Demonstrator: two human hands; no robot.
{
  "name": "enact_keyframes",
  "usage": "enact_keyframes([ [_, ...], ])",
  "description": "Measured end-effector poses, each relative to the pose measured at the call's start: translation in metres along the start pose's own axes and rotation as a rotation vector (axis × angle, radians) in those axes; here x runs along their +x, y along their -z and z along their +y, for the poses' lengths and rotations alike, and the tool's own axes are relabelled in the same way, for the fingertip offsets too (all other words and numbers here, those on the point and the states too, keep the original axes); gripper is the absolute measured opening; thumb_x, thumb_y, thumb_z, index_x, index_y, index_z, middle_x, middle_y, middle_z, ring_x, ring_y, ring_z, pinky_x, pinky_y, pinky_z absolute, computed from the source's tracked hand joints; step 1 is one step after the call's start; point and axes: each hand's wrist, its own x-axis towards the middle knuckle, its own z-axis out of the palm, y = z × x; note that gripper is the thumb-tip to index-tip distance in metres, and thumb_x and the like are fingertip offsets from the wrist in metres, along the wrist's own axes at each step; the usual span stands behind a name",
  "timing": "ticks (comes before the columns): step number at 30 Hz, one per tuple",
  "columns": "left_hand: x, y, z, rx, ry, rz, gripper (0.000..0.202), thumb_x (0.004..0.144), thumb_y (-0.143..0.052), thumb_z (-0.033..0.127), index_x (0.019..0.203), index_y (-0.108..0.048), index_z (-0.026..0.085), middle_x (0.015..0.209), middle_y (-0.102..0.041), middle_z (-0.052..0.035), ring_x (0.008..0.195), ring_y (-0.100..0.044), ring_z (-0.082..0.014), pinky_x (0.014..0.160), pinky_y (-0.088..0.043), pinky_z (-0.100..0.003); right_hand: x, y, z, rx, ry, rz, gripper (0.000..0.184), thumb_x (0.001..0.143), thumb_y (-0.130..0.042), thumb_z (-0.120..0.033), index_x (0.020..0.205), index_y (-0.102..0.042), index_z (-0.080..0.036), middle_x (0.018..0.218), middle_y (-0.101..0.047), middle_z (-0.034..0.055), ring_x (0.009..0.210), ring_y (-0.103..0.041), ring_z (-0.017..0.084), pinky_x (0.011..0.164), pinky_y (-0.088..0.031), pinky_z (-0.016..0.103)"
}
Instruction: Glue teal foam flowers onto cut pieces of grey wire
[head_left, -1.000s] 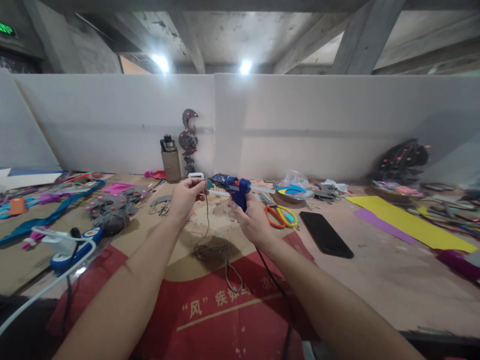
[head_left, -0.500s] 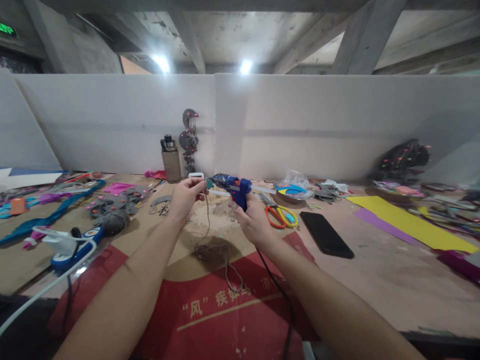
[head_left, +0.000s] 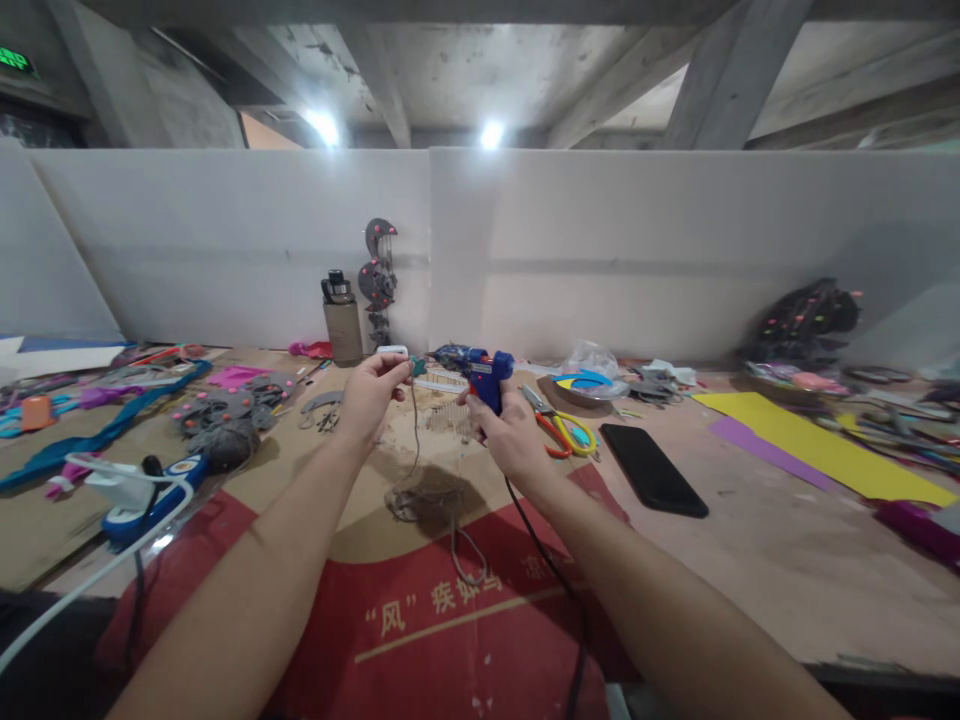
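Note:
My right hand (head_left: 508, 432) grips the handle of a blue hot glue gun (head_left: 480, 368), held above the table with its nozzle pointing left. My left hand (head_left: 370, 393) is closed in a pinch on a small teal piece (head_left: 417, 367) with a thin grey string (head_left: 414, 430) hanging from it. The nozzle tip is a short gap to the right of the teal piece. The string runs down into a tangled grey heap (head_left: 424, 500) on the cardboard. The gun's black cord (head_left: 551, 570) trails down along my right forearm.
Orange-and-yellow scissors (head_left: 559, 430) and a black phone (head_left: 652, 467) lie right of my right hand. A brown bottle (head_left: 342, 318) stands at the white partition. A second blue glue gun (head_left: 146, 495) with white cable lies at left. Coloured foam sheets (head_left: 810, 440) and scraps cover both sides.
My right hand has drawn the glue gun slightly to the right and up, opening a small gap between its nozzle and the teal piece. My left hand stays put.

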Motion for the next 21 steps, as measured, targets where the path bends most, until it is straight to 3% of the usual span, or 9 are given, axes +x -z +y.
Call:
enact_keyframes([
  [3,0.001,0.001,-0.003,0.156,-0.138,0.033,0.020,0.065,-0.071,0.032,0.075,-0.066,0.016,0.066,-0.059,0.0013,0.056,-0.047,-0.0075,0.050,-0.033,-0.020,0.007,0.000,0.009,0.186,-0.186,0.016,0.024,0.078,-0.053,-0.036,0.096,-0.047,-0.021,0.087,-0.065,0.0029,0.047,-0.047,0.009,0.044,-0.042,0.023],
  [5,-0.001,0.000,-0.004,0.251,-0.207,0.030,0.018,0.068,-0.070,0.033,0.075,-0.067,0.016,0.065,-0.059,0.0011,0.057,-0.046,-0.0081,0.053,-0.034,-0.020,0.012,0.001,0.018,0.190,-0.284,-0.009,0.021,0.077,-0.051,-0.033,0.094,-0.046,-0.020,0.086,-0.065,0.0032,0.047,-0.047,0.008,0.045,-0.042,0.022],
  [8,-0.005,-0.003,-0.003,0.339,-0.236,-0.008,0.019,0.069,-0.068,0.034,0.077,-0.069,0.016,0.065,-0.061,0.0000,0.059,-0.049,-0.0099,0.055,-0.036,-0.022,0.019,0.002,0.036,-0.114,-0.386,-0.096,0.013,0.080,-0.045,-0.029,0.086,-0.049,-0.018,0.078,-0.065,0.0041,0.051,-0.052,0.010,0.050,-0.043,0.023],
  [10,-0.009,-0.006,-0.001,0.370,-0.231,-0.031,0.020,0.070,-0.067,0.034,0.079,-0.068,0.016,0.067,-0.062,-0.0006,0.059,-0.051,-0.0106,0.056,-0.038,-0.023,0.021,0.006,0.046,-0.302,-0.404,-0.118,0.008,0.075,-0.052,-0.025,0.073,-0.052,-0.018,0.068,-0.063,0.0047,0.056,-0.055,0.014,0.054,-0.044,0.026],
  [13,-0.014,-0.010,0.001,0.408,-0.224,-0.079,0.020,0.072,-0.065,0.034,0.081,-0.067,0.016,0.067,-0.063,-0.0006,0.058,-0.051,-0.0107,0.055,-0.038,-0.023,0.020,0.014,0.053,-0.464,-0.374,-0.085,0.020,0.063,-0.066,-0.019,0.056,-0.047,-0.019,0.068,-0.061,0.0094,0.074,-0.059,0.023,0.067,-0.043,0.033],
  [16,-0.018,-0.014,0.002,0.473,-0.231,-0.094,0.018,0.074,-0.063,0.033,0.082,-0.066,0.017,0.063,-0.061,0.0002,0.055,-0.050,-0.0107,0.052,-0.038,-0.023,0.018,0.021,0.044,-0.591,-0.298,-0.016,0.024,0.062,-0.069,-0.020,0.057,-0.046,-0.019,0.085,-0.061,0.0167,0.095,-0.054,0.029,0.082,-0.039,0.038],
  [19,-0.022,-0.017,0.004,0.597,-0.346,-0.060,0.012,0.074,-0.062,0.028,0.080,-0.066,0.017,0.068,-0.062,-0.0006,0.056,-0.051,-0.0106,0.053,-0.039,-0.023,0.017,0.017,0.025,-0.600,-0.117,0.027,0.013,0.075,-0.058,-0.028,0.070,-0.050,-0.019,0.088,-0.059,0.0127,0.089,-0.053,0.024,0.082,-0.039,0.038],
  [21,-0.025,-0.019,0.006,0.682,-0.477,-0.049,0.007,0.074,-0.061,0.023,0.076,-0.065,0.018,0.078,-0.064,-0.0022,0.058,-0.051,-0.0102,0.055,-0.041,-0.024,0.016,0.008,0.013,-0.375,-0.044,0.013,0.014,0.081,-0.050,-0.034,0.078,-0.048,-0.020,0.083,-0.057,0.0060,0.078,-0.052,0.019,0.075,-0.042,0.034],
])
